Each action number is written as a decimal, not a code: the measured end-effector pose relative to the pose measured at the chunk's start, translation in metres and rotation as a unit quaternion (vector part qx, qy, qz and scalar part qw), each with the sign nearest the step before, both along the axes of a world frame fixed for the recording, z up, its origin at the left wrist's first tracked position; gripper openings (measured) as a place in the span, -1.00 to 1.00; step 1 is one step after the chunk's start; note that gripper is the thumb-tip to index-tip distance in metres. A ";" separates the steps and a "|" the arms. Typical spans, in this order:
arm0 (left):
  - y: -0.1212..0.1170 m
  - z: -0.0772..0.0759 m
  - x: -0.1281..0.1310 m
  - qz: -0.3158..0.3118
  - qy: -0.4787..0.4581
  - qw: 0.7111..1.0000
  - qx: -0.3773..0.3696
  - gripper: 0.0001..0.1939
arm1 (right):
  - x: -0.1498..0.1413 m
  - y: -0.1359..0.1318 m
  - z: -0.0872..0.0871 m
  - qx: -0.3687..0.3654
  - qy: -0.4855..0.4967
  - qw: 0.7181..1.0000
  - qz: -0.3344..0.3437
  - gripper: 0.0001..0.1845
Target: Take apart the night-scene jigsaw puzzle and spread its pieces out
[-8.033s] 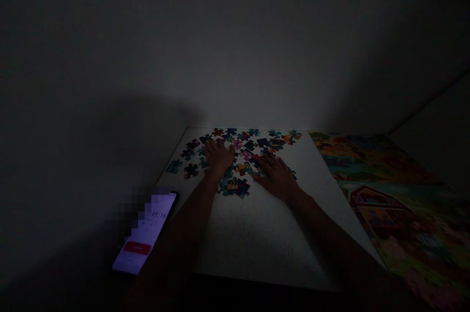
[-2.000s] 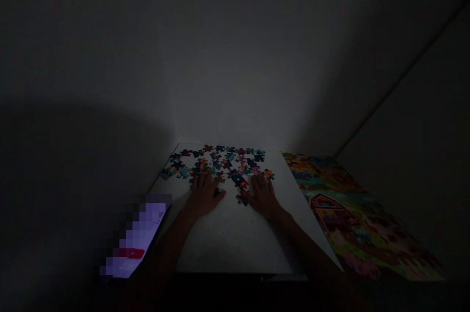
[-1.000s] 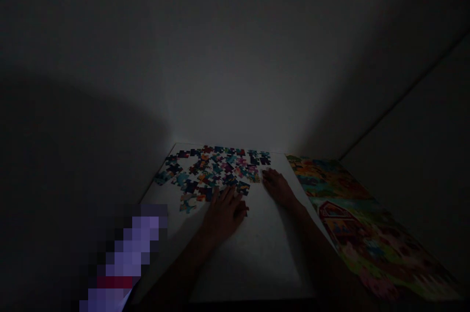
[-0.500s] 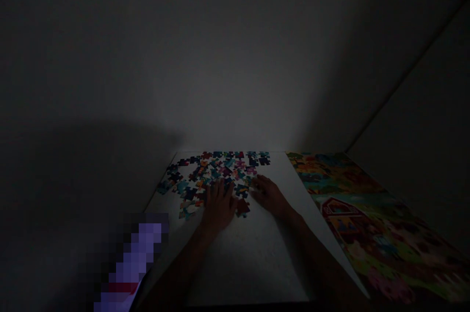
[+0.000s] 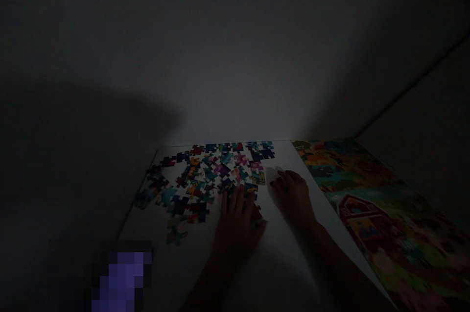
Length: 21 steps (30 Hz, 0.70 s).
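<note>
Many jigsaw puzzle pieces [image 5: 222, 170] lie on a white tabletop [image 5: 279, 273], some apparently joined and others loose. My left hand [image 5: 237, 216] rests flat over the near side of them, fingers stretched forward and slightly apart. A dark red piece [image 5: 257, 212] shows partly from beneath its fingers. To the right of the pieces, my right hand [image 5: 294, 195] is on the white surface with its fingers curled inward. Whatever its fingertips hold, if anything, is hidden in the dim light.
Colourful farm pictures with a red barn [image 5: 362, 209] cover the right side. A pale wall [image 5: 235, 82] rises behind the table. At lower left is a blurred-out purple patch [image 5: 123, 277]. The scene is very dark.
My right hand has moved right, away from the pieces, and its fingers are more curled. My left hand has slid right across the near pieces. The camera view has shifted slightly.
</note>
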<state>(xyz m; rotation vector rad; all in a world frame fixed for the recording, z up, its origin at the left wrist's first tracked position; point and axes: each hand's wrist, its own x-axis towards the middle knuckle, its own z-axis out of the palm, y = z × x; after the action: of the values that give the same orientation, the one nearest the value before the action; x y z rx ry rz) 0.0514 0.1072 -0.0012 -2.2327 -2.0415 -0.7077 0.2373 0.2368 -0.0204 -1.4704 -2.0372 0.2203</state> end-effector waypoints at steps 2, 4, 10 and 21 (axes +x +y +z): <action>-0.001 -0.003 0.003 0.011 -0.003 1.000 -0.004 -0.36 | 0.004 -0.001 0.005 -0.009 -0.017 0.999 -0.029 -0.53; 0.000 -0.004 0.005 0.044 -0.004 0.999 -0.008 -0.37 | 0.006 -0.003 0.010 -0.018 -0.026 0.999 -0.030 -0.55; 0.003 -0.002 0.005 0.111 0.003 0.994 -0.011 -0.34 | 0.002 -0.006 0.013 -0.022 0.005 0.995 0.102 -0.56; 0.013 0.001 -0.003 0.176 0.029 0.984 -0.023 -0.40 | 0.010 0.007 0.012 -0.002 0.043 0.999 0.030 -0.50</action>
<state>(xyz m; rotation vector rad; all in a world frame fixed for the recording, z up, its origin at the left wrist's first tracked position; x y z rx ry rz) 0.0485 0.1202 -0.0005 -1.8110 -2.3550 -0.5608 0.2470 0.2438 -0.0085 -1.3811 -2.0146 0.3073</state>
